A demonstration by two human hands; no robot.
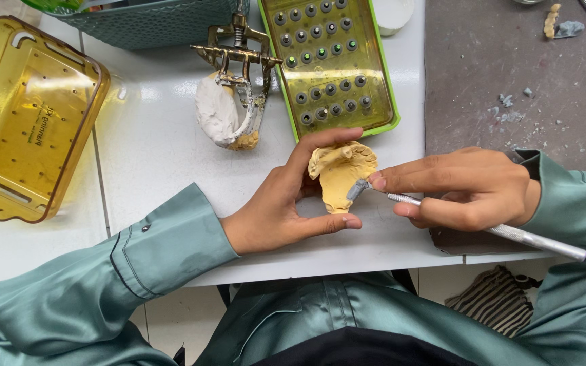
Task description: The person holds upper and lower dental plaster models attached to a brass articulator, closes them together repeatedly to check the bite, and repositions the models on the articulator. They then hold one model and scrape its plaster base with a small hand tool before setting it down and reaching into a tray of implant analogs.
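My left hand [286, 203] grips a yellow plaster dental cast [340, 173] between thumb and fingers, just above the white tabletop [157, 149]. My right hand [462, 186] holds a slim metal carving tool [510, 234] like a pen, and its blade tip touches the lower right side of the cast. The tool's handle runs back to the right past my wrist. Both arms wear green satin sleeves.
A metal articulator with a white plaster model [232, 95] stands behind the cast. A green-rimmed tray of small burs [330, 61] lies beside it, a yellow clear lid [25, 115] at the left, a teal basket [150, 24] at the back. The dark mat [510, 74] at right carries plaster crumbs.
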